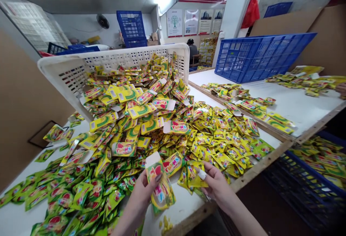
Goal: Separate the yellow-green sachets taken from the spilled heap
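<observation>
My left hand [147, 189] grips a small yellow-and-green candy box [160, 189], its white end flap raised at the top. To its right, my right hand [214, 182] pinches a yellow candy packet [196, 174] between thumb and fingers. Just behind both hands lies another candy box [173, 164] on the pile. Green candy packets [86, 196] spread over the table on the left, and yellow packets [218, 135] are heaped on the right. Flat candy boxes [140, 111] spill toward me between the two heaps.
A white basket [181, 53] lies tipped toward me behind the boxes. A wooden edge strip [243, 182] borders the table. Blue crates [251, 55] stand at right, and one below [319, 178] holds packages. A person [192, 52] sits at the back; another's hand [342, 90] shows at far right.
</observation>
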`<control>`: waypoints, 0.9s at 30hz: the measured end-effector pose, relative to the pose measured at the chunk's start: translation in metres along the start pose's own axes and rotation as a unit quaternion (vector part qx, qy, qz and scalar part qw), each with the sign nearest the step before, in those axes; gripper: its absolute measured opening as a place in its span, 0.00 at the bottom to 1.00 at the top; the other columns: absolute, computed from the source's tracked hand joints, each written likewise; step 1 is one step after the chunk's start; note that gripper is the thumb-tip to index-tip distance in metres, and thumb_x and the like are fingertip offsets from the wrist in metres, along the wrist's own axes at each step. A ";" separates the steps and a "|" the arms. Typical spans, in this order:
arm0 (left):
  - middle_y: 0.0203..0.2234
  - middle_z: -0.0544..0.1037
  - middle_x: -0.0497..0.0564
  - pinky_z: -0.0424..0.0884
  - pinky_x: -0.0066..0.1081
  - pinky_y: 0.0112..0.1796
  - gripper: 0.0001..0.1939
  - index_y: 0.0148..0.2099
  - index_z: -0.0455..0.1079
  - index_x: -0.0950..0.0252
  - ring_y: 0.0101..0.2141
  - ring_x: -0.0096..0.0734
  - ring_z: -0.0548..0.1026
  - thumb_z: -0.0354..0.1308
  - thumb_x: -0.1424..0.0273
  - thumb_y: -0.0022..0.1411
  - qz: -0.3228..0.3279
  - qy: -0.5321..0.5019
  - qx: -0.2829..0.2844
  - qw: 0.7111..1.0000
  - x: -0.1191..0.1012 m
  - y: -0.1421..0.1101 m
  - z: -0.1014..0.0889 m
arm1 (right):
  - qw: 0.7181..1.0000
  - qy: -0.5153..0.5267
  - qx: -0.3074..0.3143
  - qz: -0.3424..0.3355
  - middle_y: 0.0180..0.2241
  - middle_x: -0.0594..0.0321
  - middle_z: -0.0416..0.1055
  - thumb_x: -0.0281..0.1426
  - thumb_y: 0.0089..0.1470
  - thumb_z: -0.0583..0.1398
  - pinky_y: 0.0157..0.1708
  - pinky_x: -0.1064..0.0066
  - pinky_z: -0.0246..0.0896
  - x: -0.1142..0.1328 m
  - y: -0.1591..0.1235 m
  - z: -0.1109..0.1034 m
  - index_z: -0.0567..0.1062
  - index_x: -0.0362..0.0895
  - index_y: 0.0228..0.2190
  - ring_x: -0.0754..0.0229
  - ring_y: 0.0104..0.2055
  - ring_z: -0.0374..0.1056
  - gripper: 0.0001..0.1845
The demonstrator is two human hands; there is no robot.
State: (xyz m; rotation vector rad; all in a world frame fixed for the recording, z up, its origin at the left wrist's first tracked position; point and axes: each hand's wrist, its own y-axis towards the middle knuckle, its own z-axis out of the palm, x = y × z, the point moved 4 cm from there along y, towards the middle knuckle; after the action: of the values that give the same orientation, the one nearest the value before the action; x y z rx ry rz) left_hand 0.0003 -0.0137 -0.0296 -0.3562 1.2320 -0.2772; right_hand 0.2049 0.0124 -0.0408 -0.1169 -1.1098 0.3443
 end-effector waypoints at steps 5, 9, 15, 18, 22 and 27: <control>0.36 0.79 0.54 0.68 0.36 0.44 0.16 0.41 0.70 0.65 0.41 0.41 0.74 0.58 0.70 0.46 -0.002 -0.090 0.099 0.991 0.010 -0.009 0.025 | 0.999 -0.003 -0.017 -0.039 0.23 0.69 0.67 0.37 0.37 0.68 0.11 0.84 0.49 0.024 -0.005 0.007 0.72 0.44 0.30 0.74 0.16 0.54 0.17; 0.29 0.77 0.51 0.67 0.33 0.37 0.11 0.36 0.71 0.66 0.32 0.35 0.73 0.59 0.72 0.47 -0.004 -0.001 0.170 0.986 0.007 -0.019 0.043 | 0.994 -0.040 -0.019 -0.105 0.24 0.69 0.66 0.34 0.36 0.69 0.13 0.83 0.55 0.049 -0.012 0.030 0.71 0.45 0.30 0.70 0.19 0.58 0.17; 0.19 0.69 0.45 0.64 0.29 0.28 0.15 0.28 0.67 0.65 0.22 0.27 0.66 0.63 0.59 0.44 -0.002 0.094 0.180 0.979 0.005 -0.029 0.054 | 0.964 -0.160 0.107 -0.181 0.26 0.68 0.64 0.32 0.46 0.63 0.16 0.80 0.55 0.065 -0.015 0.066 0.71 0.46 0.32 0.71 0.19 0.56 0.08; 0.18 0.66 0.43 0.64 0.28 0.28 0.15 0.26 0.63 0.64 0.22 0.25 0.63 0.64 0.62 0.43 0.023 0.138 0.158 0.978 0.011 -0.026 0.051 | 0.902 -0.305 0.172 -0.254 0.34 0.64 0.66 0.25 0.50 0.58 0.30 0.75 0.61 0.071 -0.019 0.071 0.73 0.47 0.34 0.65 0.32 0.63 0.09; 0.21 0.68 0.44 0.65 0.29 0.30 0.13 0.29 0.63 0.65 0.24 0.27 0.65 0.63 0.68 0.41 0.028 0.187 0.135 0.973 0.022 -0.021 0.047 | 0.808 -0.481 0.239 -0.243 0.35 0.65 0.65 0.17 0.49 0.53 0.39 0.74 0.59 0.078 -0.028 0.070 0.74 0.51 0.37 0.64 0.39 0.64 0.20; 0.25 0.72 0.48 0.67 0.31 0.34 0.16 0.36 0.66 0.67 0.30 0.33 0.70 0.62 0.65 0.45 0.037 0.205 0.180 0.961 0.026 -0.023 0.056 | 0.710 -0.624 0.273 -0.179 0.38 0.62 0.63 0.18 0.49 0.51 0.35 0.72 0.60 0.079 -0.042 0.072 0.72 0.47 0.36 0.63 0.35 0.64 0.18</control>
State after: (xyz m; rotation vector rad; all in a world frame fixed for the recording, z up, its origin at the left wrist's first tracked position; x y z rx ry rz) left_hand 0.0616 -0.0384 -0.0261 0.0689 1.5622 -0.5209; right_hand 0.1808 -0.0065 0.0697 1.0141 -2.2675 0.3801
